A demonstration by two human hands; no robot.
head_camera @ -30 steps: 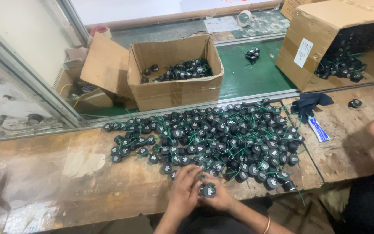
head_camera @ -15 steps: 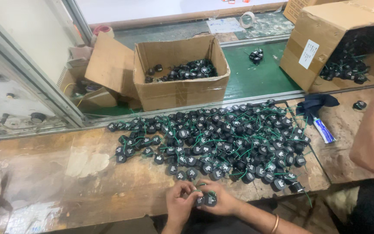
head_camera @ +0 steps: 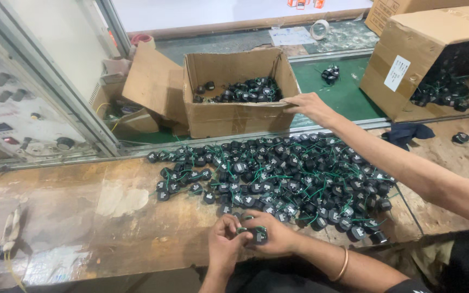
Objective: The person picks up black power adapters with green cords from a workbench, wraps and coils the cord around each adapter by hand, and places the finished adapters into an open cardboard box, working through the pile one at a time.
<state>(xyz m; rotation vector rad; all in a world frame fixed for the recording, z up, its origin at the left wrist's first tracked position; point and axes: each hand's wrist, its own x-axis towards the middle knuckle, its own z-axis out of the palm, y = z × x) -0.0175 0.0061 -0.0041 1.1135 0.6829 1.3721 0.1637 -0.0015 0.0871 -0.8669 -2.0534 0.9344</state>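
Observation:
My left hand (head_camera: 225, 239) and my right hand (head_camera: 279, 236) meet at the front edge of the wooden bench (head_camera: 82, 217). Together they pinch a small black round component with a green wire (head_camera: 256, 235). My right wrist wears a thin bangle. Just beyond my hands lies a wide pile of the same black components with green wires (head_camera: 278, 171). Another person's hand (head_camera: 310, 106) reaches in from the right, its arm above the pile, and rests on the rim of an open cardboard box (head_camera: 234, 116) that holds more components.
A large cardboard box (head_camera: 408, 59) lies tipped on its side at the back right with components spilling out. A dark blue cloth (head_camera: 408, 133) lies near it. A control panel (head_camera: 12, 119) stands at the left. A tape roll (head_camera: 318, 30) lies at the back.
The other person's arm has stretched from the right edge across the pile to the open box. My hands stay at the bench's front edge with the component.

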